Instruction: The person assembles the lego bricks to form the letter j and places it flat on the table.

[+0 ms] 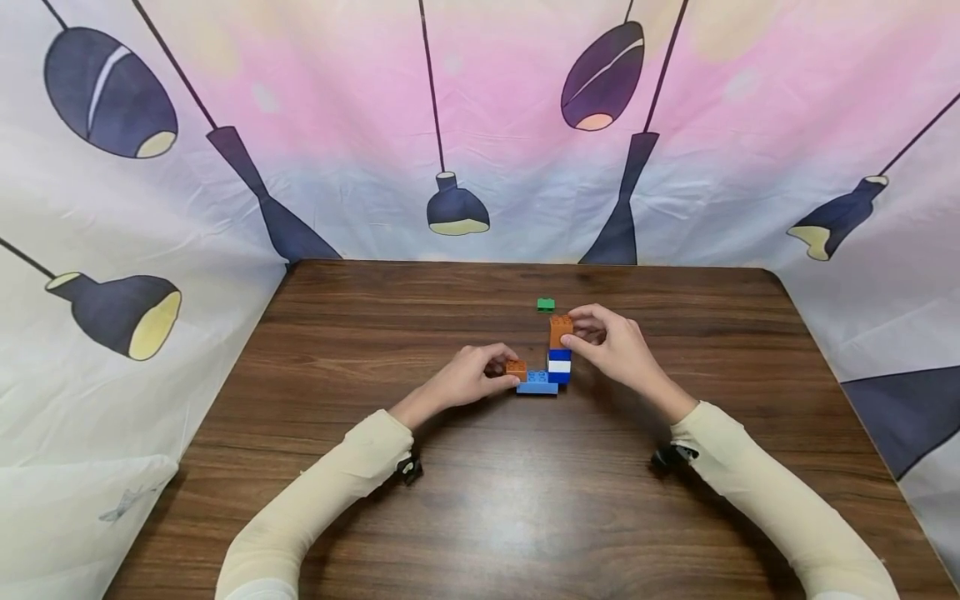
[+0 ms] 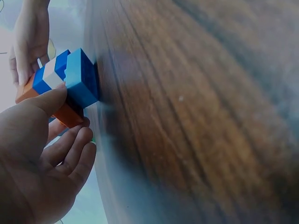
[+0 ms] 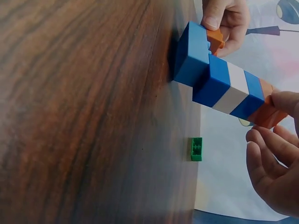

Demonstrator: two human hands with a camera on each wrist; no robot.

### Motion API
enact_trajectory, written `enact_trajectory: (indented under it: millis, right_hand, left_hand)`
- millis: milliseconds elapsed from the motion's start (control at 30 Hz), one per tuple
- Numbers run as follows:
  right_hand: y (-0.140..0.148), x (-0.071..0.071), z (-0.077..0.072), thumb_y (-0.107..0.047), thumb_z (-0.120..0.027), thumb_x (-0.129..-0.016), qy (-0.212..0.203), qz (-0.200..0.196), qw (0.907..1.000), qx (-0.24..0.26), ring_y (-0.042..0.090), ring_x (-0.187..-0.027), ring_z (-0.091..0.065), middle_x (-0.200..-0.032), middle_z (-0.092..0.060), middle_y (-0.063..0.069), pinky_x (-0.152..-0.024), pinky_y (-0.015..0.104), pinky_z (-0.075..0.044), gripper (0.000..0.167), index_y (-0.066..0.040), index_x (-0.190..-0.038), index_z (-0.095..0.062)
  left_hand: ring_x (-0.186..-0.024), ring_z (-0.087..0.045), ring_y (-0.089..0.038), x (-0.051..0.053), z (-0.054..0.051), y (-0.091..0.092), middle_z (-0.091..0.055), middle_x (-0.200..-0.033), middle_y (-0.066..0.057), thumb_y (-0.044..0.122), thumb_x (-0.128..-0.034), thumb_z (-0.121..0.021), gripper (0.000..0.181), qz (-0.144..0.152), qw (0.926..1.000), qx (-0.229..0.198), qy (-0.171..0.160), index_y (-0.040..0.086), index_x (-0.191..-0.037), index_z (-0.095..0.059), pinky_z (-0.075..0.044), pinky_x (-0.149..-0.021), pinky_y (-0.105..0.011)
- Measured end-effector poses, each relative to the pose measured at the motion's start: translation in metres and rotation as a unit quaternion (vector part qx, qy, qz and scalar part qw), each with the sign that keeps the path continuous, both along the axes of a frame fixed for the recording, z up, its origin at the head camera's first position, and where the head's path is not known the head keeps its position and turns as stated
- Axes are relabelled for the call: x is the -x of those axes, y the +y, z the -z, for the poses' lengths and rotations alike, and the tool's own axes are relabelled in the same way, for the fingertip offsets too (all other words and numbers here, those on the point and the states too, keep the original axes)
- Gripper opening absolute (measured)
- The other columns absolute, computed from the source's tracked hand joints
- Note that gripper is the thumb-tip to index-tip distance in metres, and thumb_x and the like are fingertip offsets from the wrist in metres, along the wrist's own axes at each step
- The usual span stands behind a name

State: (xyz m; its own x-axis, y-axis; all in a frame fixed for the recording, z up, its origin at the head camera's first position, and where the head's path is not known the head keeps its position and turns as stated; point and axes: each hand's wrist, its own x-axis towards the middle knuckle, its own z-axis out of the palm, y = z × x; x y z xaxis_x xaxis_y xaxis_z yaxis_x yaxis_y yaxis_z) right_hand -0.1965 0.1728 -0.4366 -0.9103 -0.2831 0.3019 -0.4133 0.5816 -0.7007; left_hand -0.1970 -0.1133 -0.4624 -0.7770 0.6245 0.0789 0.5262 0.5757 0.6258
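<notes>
A light blue brick [image 1: 537, 388] forms the low base of a small toy-brick build. On its left end sits an orange brick [image 1: 515, 367], pinched between the thumb and fingers of my left hand [image 1: 472, 377]. At the right end rises an upright column with a blue brick [image 3: 213, 80] at the bottom, then a white brick [image 3: 231, 88], another blue brick [image 3: 248, 95] and an orange top part [image 1: 560, 331]. My right hand [image 1: 617, 346] grips that orange top, thumb on the near side. Fingers partly cover both orange parts.
Behind the build, a loose green brick [image 1: 546, 305] lies on the brown wooden table [image 1: 375, 317]. A cloth backdrop [image 1: 510, 125] printed with hanging lamps surrounds the table's back and sides. Black wrist devices [image 1: 408, 468] sit at both sleeve cuffs.
</notes>
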Motion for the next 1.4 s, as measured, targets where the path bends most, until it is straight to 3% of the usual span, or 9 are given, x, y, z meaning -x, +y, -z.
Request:
enact_trajectory:
  millis: [500, 1000, 1400]
  right_hand:
    - [0.001, 0.014, 0.006, -0.031, -0.079, -0.092, -0.026, -0.015, 0.9995, -0.009, 0.024, -0.097, -0.071, -0.11, -0.073, 0.01, -0.08, 0.045, -0.058, 0.045, -0.01, -0.128, -0.063]
    - [0.004, 0.036, 0.017, -0.04, -0.074, -0.094, -0.127, -0.011, 0.9917, -0.015, 0.03, -0.108, -0.067, -0.126, -0.069, 0.015, -0.089, 0.049, -0.054, 0.054, -0.011, -0.137, -0.06]
    - [0.001, 0.042, 0.025, -0.041, -0.07, -0.097, -0.16, -0.012, 0.9869, -0.012, 0.03, -0.112, -0.066, -0.129, -0.068, 0.014, -0.092, 0.049, -0.053, 0.056, -0.009, -0.141, -0.058]
  left_hand:
    - [-0.095, -0.068, -0.009, 0.009, -0.003, 0.001, -0.074, -0.108, -0.003, 0.03, -0.0991, -0.07, 0.04, -0.006, 0.9999, 0.001, -0.009, 0.005, -0.13, -0.068, -0.055, -0.083, -0.028]
    - [-0.098, -0.067, -0.008, 0.015, 0.001, 0.0, -0.073, -0.113, 0.0, 0.032, -0.1025, -0.064, 0.032, 0.002, 0.9996, -0.027, -0.011, 0.011, -0.126, -0.07, -0.055, -0.088, -0.03]
    - [-0.099, -0.066, -0.006, 0.018, 0.006, -0.001, -0.073, -0.112, 0.002, 0.031, -0.1028, -0.064, 0.027, -0.011, 0.9993, -0.033, -0.011, 0.014, -0.123, -0.072, -0.054, -0.088, -0.031]
